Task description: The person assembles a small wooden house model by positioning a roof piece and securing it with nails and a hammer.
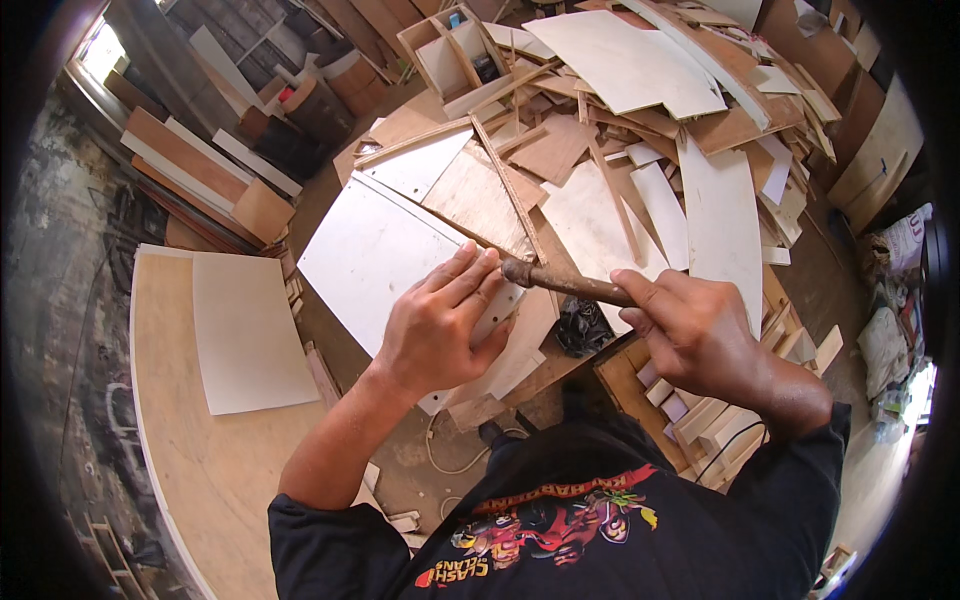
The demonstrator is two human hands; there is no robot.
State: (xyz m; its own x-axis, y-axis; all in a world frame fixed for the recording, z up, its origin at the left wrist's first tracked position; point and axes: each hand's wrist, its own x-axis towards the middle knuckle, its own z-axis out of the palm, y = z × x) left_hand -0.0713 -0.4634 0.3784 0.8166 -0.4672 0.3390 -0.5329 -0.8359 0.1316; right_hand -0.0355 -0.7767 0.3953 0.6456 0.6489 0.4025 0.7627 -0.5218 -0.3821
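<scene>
Bright, even daylight fills the scene, and the white boards (370, 250) in the middle glare pale. A blown-out opening (100, 50) glows at the far left. Soft shadows sit under both hands. Straight edges bow toward the rim, where corners darken to black and blur. The centre stays sharp.

One view only, worn at the person's head and aimed steeply down and forward over the chest. The black printed shirt (600, 520) fills the lower edge; both forearms enter from there. The left hand (435, 325) and right hand (700, 330) sit at the centre, close to the lens. Beyond them, the heap of pale plywood offcuts (640, 130) occupies the upper half, farther off. The curved tan wooden table (200, 450) runs along the left. Fisheye bending bows straight edges near the dark circular rim. No second view overlaps.
</scene>
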